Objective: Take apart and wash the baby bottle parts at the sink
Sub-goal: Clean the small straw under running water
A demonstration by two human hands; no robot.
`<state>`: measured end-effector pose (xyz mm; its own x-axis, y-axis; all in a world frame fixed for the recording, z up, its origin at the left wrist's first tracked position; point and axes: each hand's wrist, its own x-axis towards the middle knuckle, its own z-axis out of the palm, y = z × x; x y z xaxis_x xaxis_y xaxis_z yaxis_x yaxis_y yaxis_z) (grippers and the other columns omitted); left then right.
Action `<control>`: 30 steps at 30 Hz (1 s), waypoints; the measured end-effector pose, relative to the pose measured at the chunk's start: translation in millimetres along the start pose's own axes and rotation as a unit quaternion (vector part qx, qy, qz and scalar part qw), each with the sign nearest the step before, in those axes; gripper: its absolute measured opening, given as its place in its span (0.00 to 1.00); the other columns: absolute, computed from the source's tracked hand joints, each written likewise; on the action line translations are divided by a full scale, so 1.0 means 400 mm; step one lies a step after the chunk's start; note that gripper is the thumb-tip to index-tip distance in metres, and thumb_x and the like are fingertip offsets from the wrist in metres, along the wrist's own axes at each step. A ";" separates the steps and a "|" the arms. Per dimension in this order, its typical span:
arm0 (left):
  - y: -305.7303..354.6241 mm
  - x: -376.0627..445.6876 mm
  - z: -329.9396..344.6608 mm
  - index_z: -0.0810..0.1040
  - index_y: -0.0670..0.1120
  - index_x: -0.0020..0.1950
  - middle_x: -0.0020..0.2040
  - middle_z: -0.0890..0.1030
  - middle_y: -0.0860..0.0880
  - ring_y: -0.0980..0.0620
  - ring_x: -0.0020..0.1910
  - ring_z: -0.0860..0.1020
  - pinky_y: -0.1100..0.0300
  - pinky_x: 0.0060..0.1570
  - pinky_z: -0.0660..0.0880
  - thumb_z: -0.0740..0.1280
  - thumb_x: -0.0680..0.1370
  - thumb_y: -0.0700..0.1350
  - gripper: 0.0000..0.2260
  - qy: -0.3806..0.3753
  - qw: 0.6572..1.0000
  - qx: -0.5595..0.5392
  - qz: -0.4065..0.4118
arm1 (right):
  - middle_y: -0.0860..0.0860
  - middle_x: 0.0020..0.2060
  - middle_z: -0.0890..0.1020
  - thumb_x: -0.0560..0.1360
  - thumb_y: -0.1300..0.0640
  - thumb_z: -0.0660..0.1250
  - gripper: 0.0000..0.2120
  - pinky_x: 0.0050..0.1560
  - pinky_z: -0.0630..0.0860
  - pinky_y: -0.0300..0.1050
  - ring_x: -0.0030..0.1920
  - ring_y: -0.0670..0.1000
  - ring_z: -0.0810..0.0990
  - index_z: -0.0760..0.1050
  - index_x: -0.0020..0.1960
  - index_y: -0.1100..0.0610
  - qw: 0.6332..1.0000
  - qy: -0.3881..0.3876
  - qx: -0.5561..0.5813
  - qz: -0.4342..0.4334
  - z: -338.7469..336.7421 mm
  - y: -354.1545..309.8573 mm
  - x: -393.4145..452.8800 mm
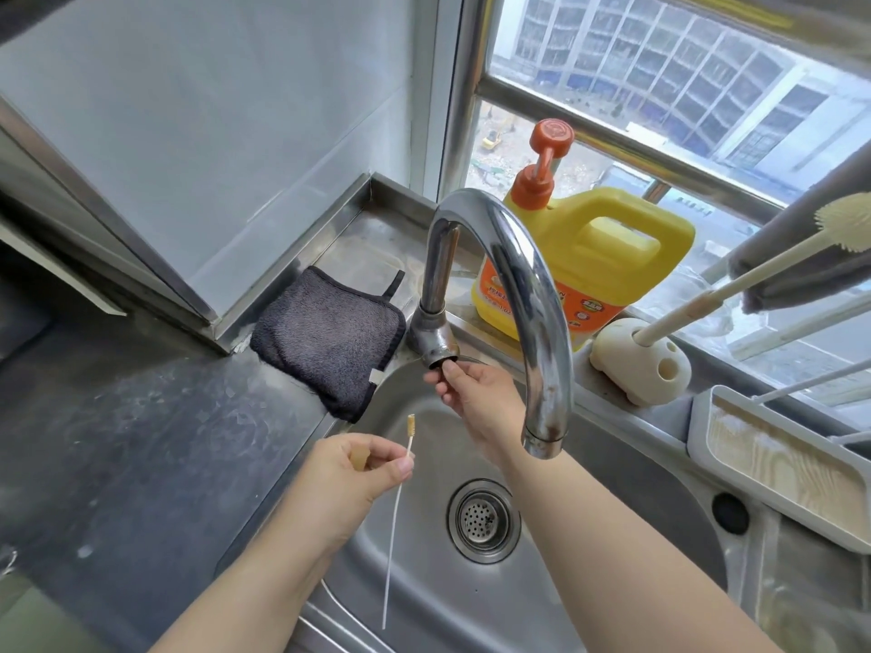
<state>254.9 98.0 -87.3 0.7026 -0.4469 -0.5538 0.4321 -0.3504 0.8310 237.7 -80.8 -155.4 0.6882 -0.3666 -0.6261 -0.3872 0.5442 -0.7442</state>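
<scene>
- Right hand (471, 393) reaches under the tap (518, 285); fingertips pinch the small dark knob (445, 364) at the tap base. No water visible at the spout.
- Left hand (358, 483) is left of the tap, over the sink (612, 534) rim. Thumb and forefinger pinch a thin straw brush (398, 497), bristle tip up, long tail hanging into the basin. A small tan piece (360, 457) is tucked in the same hand, probably a bottle part; I cannot tell which.
- Risk: the knob gives suddenly, water bursts from the spout and splashes forearms and counter.
- Risk: the two-finger pinch on the brush is light; wet fingers could let it slide down toward the drain (483, 520). The tan piece could drop with it; the strainer would likely catch it.
- Hidden: no bottle body, nipple or ring in view anywhere around the tap; the knob is mostly covered by fingers.
- Right of the tap: soap jug (589, 256), big brush (754, 275) in its stand, a tray (773, 464) cut off by the frame. Left of it: dark cloth (325, 341).
</scene>
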 end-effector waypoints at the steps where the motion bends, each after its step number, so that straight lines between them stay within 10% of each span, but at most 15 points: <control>1: 0.002 -0.001 0.000 0.82 0.41 0.37 0.29 0.81 0.49 0.62 0.28 0.77 0.75 0.33 0.70 0.72 0.71 0.32 0.06 -0.001 1.000 -0.001 0.002 | 0.51 0.33 0.82 0.82 0.63 0.55 0.10 0.36 0.76 0.32 0.32 0.41 0.81 0.74 0.50 0.65 0.999 -0.009 0.022 0.026 -0.003 -0.009 0.003; 6: 0.019 -0.008 -0.011 0.82 0.41 0.36 0.28 0.81 0.49 0.62 0.27 0.76 0.75 0.31 0.70 0.71 0.71 0.31 0.07 -0.001 1.000 -0.009 0.002 | 0.60 0.52 0.79 0.80 0.65 0.60 0.14 0.42 0.80 0.39 0.42 0.50 0.85 0.68 0.64 0.68 0.986 -0.024 0.130 0.103 0.001 -0.029 0.007; 12: 0.022 -0.007 -0.018 0.81 0.40 0.37 0.26 0.80 0.51 0.64 0.22 0.73 0.76 0.23 0.64 0.70 0.72 0.31 0.06 0.011 1.000 -0.013 -0.021 | 0.54 0.32 0.83 0.82 0.65 0.53 0.10 0.29 0.74 0.30 0.27 0.42 0.79 0.70 0.48 0.68 0.980 -0.094 0.153 0.090 0.012 -0.036 -0.011; 30: 0.015 -0.025 -0.008 0.81 0.37 0.39 0.26 0.79 0.50 0.64 0.22 0.72 0.75 0.24 0.65 0.72 0.71 0.31 0.02 0.027 0.999 0.008 -0.029 | 0.55 0.30 0.83 0.81 0.68 0.50 0.10 0.24 0.70 0.29 0.22 0.42 0.75 0.69 0.47 0.64 0.977 -0.102 0.181 0.039 0.028 -0.028 -0.024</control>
<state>252.4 102.9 -76.5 0.7069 -0.3801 -0.5965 0.4643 -0.3868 0.7967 242.0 -74.9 -138.6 0.7882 -0.1750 -0.5900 -0.2266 0.8088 -0.5426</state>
